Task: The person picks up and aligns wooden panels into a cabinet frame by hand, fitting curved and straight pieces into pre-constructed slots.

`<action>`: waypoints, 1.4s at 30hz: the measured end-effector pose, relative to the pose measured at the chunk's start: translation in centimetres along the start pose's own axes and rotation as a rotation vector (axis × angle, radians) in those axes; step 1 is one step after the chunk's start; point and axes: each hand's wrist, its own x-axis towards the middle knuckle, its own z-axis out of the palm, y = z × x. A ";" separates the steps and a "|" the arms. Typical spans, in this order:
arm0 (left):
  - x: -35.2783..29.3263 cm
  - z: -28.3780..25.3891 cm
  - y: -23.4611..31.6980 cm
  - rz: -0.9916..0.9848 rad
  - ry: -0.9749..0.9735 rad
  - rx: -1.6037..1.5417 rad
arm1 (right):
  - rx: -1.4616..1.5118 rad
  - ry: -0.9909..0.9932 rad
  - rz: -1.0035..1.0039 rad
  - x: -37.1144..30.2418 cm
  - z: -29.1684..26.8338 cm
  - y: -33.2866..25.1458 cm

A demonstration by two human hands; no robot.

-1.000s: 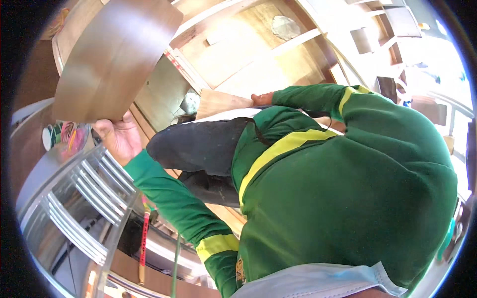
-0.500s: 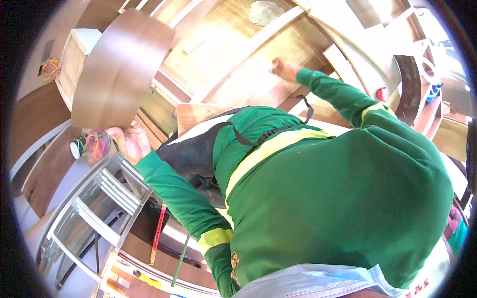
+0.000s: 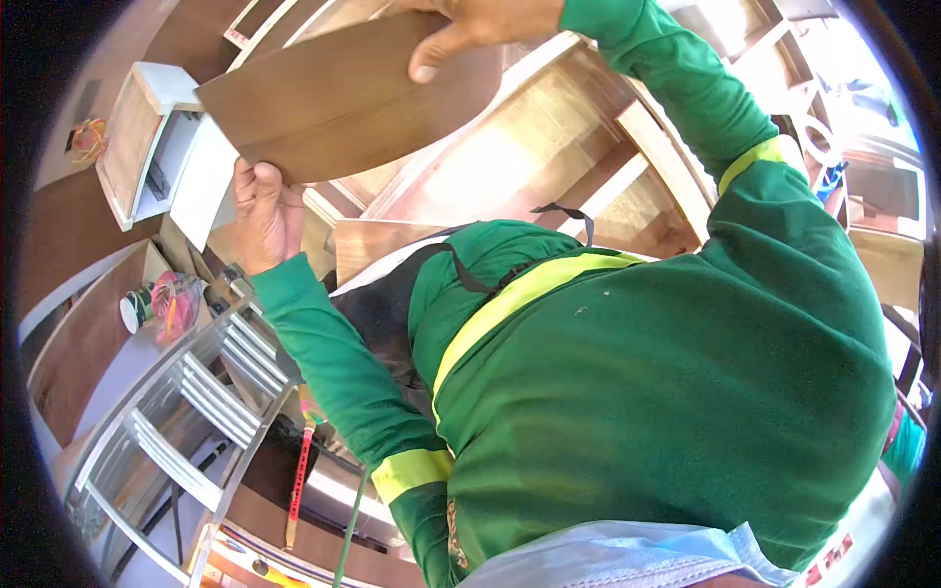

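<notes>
A flat brown wooden panel (image 3: 333,113) is up in front of me, held between both hands. My left hand (image 3: 267,218) grips its lower left edge, with the fingertips curled against it. At the top right, my right hand (image 3: 490,27) is closed over the panel's upper edge, its thumb lying on the face. Part of that hand is cut off by the upper rim of the view. Behind the panel, a pale wooden frame (image 3: 510,176) with several compartments is partly hidden.
A metal stepladder (image 3: 186,431) stands at the lower left. Near it are a pink plastic-wrapped bundle (image 3: 176,304) and a green-and-white container (image 3: 132,312). Farther left sits a small white-and-wood cabinet (image 3: 147,147). A red strip-shaped tool (image 3: 299,480) is below my left arm.
The panel has moved right and tilted, uncovering the small cabinet. My right hand, empty before, has come up and taken hold of the panel's upper edge. My left hand has risen with it.
</notes>
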 end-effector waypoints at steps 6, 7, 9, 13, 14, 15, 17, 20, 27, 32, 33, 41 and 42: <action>-3.9 0.3 -3.9 -0.327 -0.009 0.830 | -0.307 -0.252 0.049 -3.1 9.1 4.6; -4.8 -1.0 -5.2 -0.329 0.034 0.971 | -0.305 -0.290 0.113 -4.1 12.0 5.9; -6.4 -3.6 -7.9 -0.342 0.104 1.237 | -0.346 -0.286 0.185 -6.3 15.0 5.4; -9.5 -9.2 -12.1 -0.618 0.184 1.021 | -0.421 -0.334 0.172 -6.6 19.8 7.9; -8.7 -8.3 -11.7 -0.676 0.177 1.028 | -0.449 -0.357 0.198 -6.6 20.9 8.9; -8.2 -7.2 -11.3 -0.733 0.172 1.035 | -0.447 -0.373 0.214 -6.5 22.2 9.6; -8.0 -6.2 -10.9 -0.502 0.217 1.200 | -0.454 -0.405 0.230 -5.5 24.6 10.9; -7.1 -2.9 -9.7 -0.148 0.008 1.556 | -0.455 -0.350 0.182 -3.6 27.6 12.0; -4.9 5.1 -13.6 0.061 -0.562 1.515 | -0.455 -0.324 0.141 -0.4 27.9 9.9; -3.3 6.0 -15.8 -0.194 -0.654 1.618 | -0.530 -0.228 0.175 -1.0 26.1 9.4; -3.0 6.5 -16.2 -0.263 -0.685 1.663 | -0.542 -0.224 0.173 -1.2 26.5 9.9; -4.0 5.9 -18.9 -0.440 -0.672 1.862 | -0.532 -0.347 0.372 -5.4 25.5 13.0; -4.1 5.7 -19.2 -0.460 -0.679 1.873 | -0.556 -0.367 0.370 -6.4 24.8 13.3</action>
